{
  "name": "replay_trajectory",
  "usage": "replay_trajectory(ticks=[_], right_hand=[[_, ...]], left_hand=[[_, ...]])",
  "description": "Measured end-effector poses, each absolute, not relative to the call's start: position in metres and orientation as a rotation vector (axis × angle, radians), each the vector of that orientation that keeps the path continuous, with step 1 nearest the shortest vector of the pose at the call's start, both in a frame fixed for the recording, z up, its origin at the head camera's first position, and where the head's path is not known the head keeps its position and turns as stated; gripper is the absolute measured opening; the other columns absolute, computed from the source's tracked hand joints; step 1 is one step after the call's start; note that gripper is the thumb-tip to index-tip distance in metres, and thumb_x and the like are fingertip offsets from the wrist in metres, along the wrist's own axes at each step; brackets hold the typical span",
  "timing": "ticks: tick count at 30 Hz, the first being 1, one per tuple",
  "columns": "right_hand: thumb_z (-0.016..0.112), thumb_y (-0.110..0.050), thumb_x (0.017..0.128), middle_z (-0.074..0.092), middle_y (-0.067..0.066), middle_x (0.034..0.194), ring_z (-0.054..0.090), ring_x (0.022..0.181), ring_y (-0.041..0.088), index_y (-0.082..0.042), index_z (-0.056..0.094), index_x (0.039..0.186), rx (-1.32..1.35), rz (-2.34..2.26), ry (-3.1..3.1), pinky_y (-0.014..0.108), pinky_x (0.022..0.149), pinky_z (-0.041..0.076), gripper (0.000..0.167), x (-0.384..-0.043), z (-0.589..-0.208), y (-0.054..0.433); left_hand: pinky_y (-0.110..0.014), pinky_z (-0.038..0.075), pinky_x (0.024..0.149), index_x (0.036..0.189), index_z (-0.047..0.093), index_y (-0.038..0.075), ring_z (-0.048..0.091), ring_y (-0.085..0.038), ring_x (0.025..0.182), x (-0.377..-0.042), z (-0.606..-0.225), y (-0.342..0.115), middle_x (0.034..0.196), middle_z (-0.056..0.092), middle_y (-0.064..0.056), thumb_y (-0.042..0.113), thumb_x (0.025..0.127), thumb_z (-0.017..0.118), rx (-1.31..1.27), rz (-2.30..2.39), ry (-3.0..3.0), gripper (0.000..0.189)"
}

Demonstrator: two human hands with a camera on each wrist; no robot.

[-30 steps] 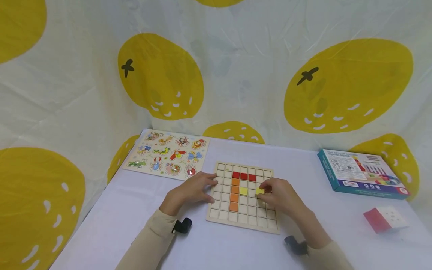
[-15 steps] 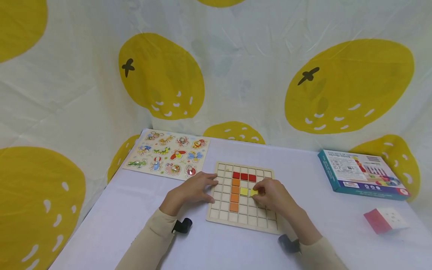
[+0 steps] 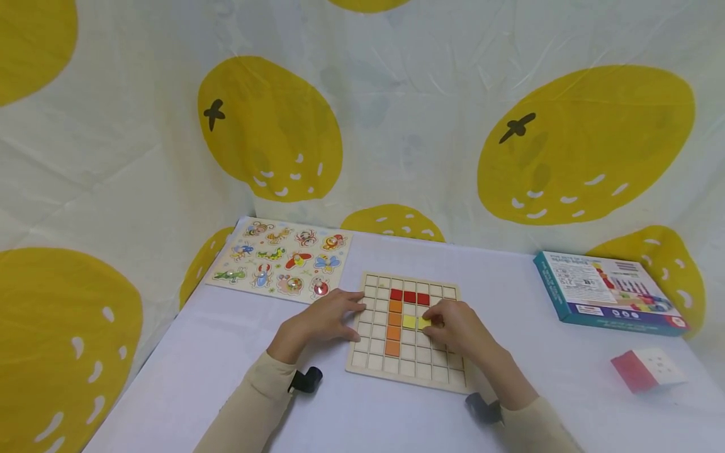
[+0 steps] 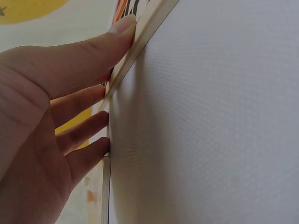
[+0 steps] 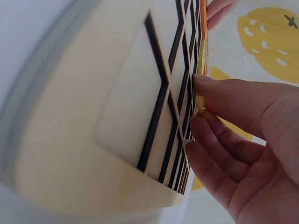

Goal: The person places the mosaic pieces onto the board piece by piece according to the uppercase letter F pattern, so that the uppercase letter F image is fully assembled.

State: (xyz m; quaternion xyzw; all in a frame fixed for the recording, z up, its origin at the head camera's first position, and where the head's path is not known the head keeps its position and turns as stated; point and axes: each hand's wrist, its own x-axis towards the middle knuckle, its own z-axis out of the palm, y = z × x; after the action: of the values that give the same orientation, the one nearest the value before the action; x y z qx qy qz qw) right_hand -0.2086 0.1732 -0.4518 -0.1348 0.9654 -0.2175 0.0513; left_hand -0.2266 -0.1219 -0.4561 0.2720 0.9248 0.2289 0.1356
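Observation:
In the head view a wooden grid board point(image 3: 375, 361) lies flat on the table. My left hand point(image 3: 323, 314) rests at its left edge; in the left wrist view the thumb point(image 4: 100, 51) and fingertips touch the board's rim, the fingers fairly straight. Between thumb and fingertips, my right hand point(image 3: 459, 328) pinches a yellow square tile point(image 3: 423, 323) low over the grid. Immediately left of it lies another yellow tile point(image 3: 409, 322). A column of orange tiles point(image 3: 393, 332) runs down the grid, below a row of red tiles point(image 3: 410, 296). My fingers partly cover the pinched tile.
A wooden insect puzzle point(image 3: 283, 255) lies behind and left of the board. At the right are a teal-sided cardboard box point(image 3: 614, 289) and a red-and-white block point(image 3: 646, 369). A fruit-print curtain point(image 3: 408, 126) hangs behind the table.
My right hand has moved left with the yellow tile, bringing it beside the other yellow tile. During the last half second it has shifted only slightly. The left hand stays at the board's edge.

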Motion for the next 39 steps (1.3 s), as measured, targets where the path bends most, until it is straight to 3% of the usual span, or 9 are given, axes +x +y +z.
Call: replay_trajectory(ticks=[39], right_hand=[[0.085,-0.017,0.082,0.074,0.004,0.098,0.057,0.083,0.015,-0.012,0.081,0.102,-0.18,-0.769,2.884,0.029,0.079,0.057,0.021,-0.2048,-0.4521,0.1658]], left_hand=[[-0.047,0.037,0.124,0.138,0.064,0.008,0.043,-0.032,0.149,-0.231,-0.458,-0.1234,0.16,0.047,-0.008,0.032,0.082,0.085,0.837,0.636,2.679,0.064]])
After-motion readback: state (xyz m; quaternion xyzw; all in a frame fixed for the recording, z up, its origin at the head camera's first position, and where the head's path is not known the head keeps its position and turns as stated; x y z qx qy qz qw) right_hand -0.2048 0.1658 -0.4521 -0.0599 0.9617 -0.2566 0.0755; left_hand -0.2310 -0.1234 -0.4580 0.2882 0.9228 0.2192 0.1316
